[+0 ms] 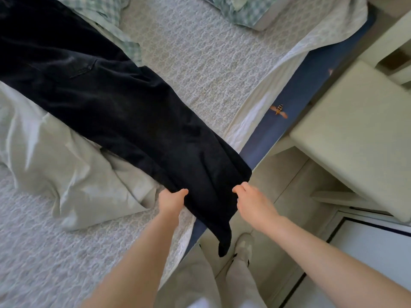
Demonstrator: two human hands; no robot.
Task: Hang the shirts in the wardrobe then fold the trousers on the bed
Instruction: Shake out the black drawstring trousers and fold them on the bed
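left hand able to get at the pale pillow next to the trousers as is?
Probably yes, once freed: the left hand grips the black trousers at the hem, and the pale pillow lies just beside it on the bed, nothing between.

Both arms are bare and stretched forward, the hands level with each other and a little apart. The left forearm comes up from the bottom edge, leaning slightly right. The left hand (171, 202) grips one side of the trousers (124, 112), with its thumb on top of the cloth pointing toward the other hand and its fingers hidden underneath. The right forearm comes in from the lower right and slants up and to the left. The right hand (251, 203) pinches the other side of the trousers, back of the hand upward, fingers curled in at the cloth's edge.
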